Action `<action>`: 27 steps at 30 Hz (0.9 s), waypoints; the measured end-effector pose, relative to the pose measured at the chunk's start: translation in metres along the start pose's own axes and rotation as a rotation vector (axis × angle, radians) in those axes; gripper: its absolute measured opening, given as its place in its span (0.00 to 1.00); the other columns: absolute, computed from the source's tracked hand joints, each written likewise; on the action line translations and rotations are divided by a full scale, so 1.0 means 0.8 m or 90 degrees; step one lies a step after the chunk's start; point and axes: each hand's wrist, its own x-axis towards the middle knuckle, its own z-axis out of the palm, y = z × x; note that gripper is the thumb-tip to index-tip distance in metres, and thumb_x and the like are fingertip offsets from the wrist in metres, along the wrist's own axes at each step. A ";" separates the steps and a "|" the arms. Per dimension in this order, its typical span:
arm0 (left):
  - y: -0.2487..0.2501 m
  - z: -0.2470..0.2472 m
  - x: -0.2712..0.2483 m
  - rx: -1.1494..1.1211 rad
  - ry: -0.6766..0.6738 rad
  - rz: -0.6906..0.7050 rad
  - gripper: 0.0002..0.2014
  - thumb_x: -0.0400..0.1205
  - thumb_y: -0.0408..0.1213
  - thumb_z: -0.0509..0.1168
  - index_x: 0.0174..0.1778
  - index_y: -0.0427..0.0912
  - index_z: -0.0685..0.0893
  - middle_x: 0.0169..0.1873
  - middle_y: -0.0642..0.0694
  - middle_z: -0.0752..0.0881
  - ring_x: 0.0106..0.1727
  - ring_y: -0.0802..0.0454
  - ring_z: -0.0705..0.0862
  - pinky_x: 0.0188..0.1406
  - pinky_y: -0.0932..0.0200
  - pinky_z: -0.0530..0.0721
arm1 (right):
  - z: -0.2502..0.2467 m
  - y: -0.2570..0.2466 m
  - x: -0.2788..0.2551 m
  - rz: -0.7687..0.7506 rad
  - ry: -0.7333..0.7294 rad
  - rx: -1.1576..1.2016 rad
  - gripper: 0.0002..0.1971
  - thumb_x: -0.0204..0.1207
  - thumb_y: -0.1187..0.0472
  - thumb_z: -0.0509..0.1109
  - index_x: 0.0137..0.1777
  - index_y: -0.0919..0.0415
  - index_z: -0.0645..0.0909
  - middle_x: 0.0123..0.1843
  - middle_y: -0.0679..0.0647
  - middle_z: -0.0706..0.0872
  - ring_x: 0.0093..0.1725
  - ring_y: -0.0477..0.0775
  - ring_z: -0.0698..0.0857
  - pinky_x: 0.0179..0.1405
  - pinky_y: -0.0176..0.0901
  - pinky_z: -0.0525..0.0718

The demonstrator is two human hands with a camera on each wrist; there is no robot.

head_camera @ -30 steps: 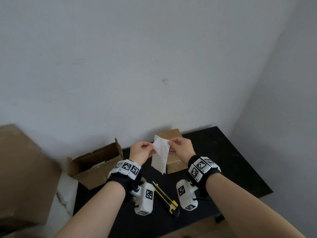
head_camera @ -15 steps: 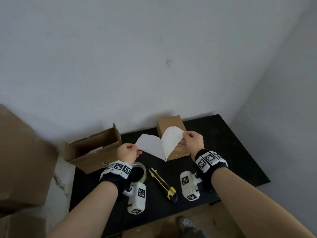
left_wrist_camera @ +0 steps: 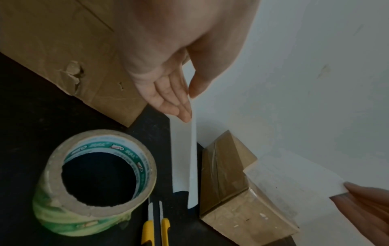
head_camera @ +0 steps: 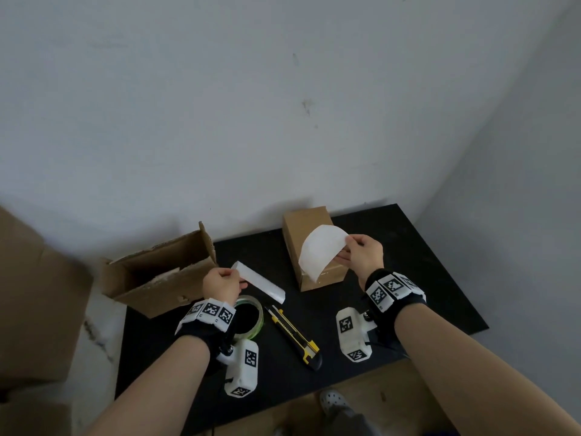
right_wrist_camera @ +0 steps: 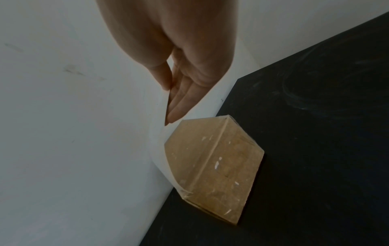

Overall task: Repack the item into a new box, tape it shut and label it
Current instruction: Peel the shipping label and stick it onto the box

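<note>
A small brown box [head_camera: 306,221], taped shut, stands near the back of the black table [head_camera: 408,262]. My right hand [head_camera: 352,250] pinches a curved white label [head_camera: 320,250] by its corner just above the box's top. In the right wrist view the thumb and fingers [right_wrist_camera: 170,99] hold the label [right_wrist_camera: 160,158] beside the taped box [right_wrist_camera: 214,163]. My left hand [head_camera: 232,276] pinches a separate white backing sheet [head_camera: 261,281] left of the box, above the tape roll. In the left wrist view the fingertips [left_wrist_camera: 189,106] grip that sheet [left_wrist_camera: 183,158] edge-on.
An open, torn cardboard box [head_camera: 151,278] sits at the table's back left. A tape roll [head_camera: 256,313] and a yellow-black utility knife [head_camera: 294,335] lie at the front middle. A large carton [head_camera: 31,294] stands off the table on the left. Walls close in behind and on the right.
The two white sheets, held together a second ago, have come fully apart. My left hand has carried its sheet left and down. The right hand stays over the taped box.
</note>
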 end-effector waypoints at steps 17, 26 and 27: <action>0.059 0.036 -0.068 0.447 -0.166 0.452 0.26 0.73 0.58 0.70 0.64 0.49 0.82 0.57 0.53 0.85 0.54 0.56 0.84 0.46 0.62 0.80 | 0.035 -0.032 -0.051 0.003 -0.133 0.082 0.11 0.83 0.66 0.61 0.64 0.67 0.74 0.43 0.60 0.84 0.38 0.55 0.88 0.28 0.41 0.88; 0.056 0.045 -0.086 0.401 -0.064 0.407 0.08 0.80 0.45 0.66 0.49 0.46 0.84 0.44 0.51 0.88 0.41 0.56 0.82 0.38 0.62 0.75 | 0.019 -0.042 -0.056 -0.049 -0.155 0.093 0.11 0.82 0.64 0.64 0.62 0.67 0.75 0.49 0.60 0.85 0.42 0.58 0.90 0.37 0.44 0.90; 0.056 0.050 -0.085 0.365 -0.066 0.394 0.07 0.80 0.43 0.67 0.48 0.44 0.85 0.43 0.50 0.88 0.41 0.55 0.83 0.38 0.62 0.76 | 0.015 -0.042 -0.052 -0.062 -0.158 0.081 0.13 0.80 0.63 0.67 0.62 0.67 0.75 0.49 0.60 0.86 0.42 0.57 0.90 0.38 0.44 0.90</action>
